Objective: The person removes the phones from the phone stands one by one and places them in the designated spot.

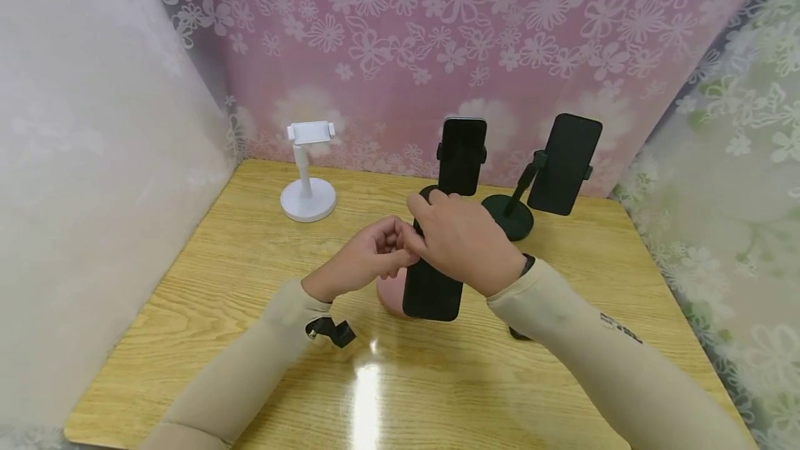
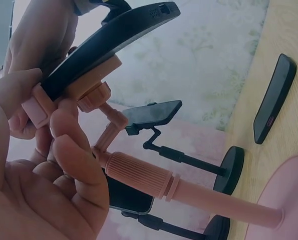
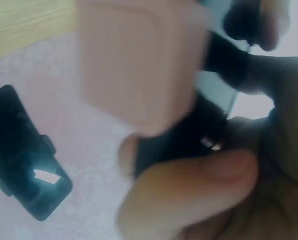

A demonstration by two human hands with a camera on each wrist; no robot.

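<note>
A black phone (image 1: 433, 292) sits tilted in the holder of a pink phone stand (image 2: 219, 204), whose round base (image 1: 392, 295) shows partly behind it in the head view. My left hand (image 1: 378, 253) pinches the pink clamp (image 2: 38, 106) at the phone's edge between thumb and index finger; its other fingers are loosely curled. From the other side my right hand (image 1: 461, 238) reaches over the phone and grips it, hiding part of its screen. The right wrist view shows a blurred pink clamp part (image 3: 138, 60) close to the right fingers.
A white phone stand (image 1: 307, 198) stands at the back left. Behind the hands are a black phone in a dark holder (image 1: 462, 155) and a dark stand (image 1: 509, 217) with another phone (image 1: 565, 164). A loose phone (image 2: 275, 100) lies on the wooden table (image 1: 250, 255), mostly under the right forearm.
</note>
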